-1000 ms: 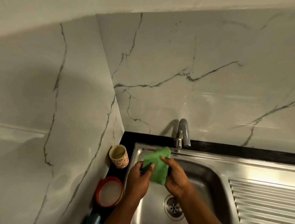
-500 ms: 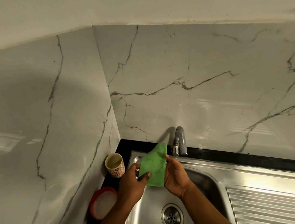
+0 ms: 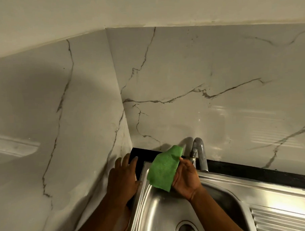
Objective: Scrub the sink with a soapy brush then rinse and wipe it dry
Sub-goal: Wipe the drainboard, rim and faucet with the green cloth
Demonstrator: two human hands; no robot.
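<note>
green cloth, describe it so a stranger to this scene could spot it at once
Find the steel sink in the marble corner. Left of its tap, the right hand holds up the green cloth. It is the only green thing here.

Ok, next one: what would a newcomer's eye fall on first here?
The bright green cloth, held by the right hand over the back-left corner of the steel sink, just left of the curved tap. Next, the left hand, fingers spread, over the black counter strip beside the sink. Behind, the grey-veined marble wall fills most of the view.
</note>
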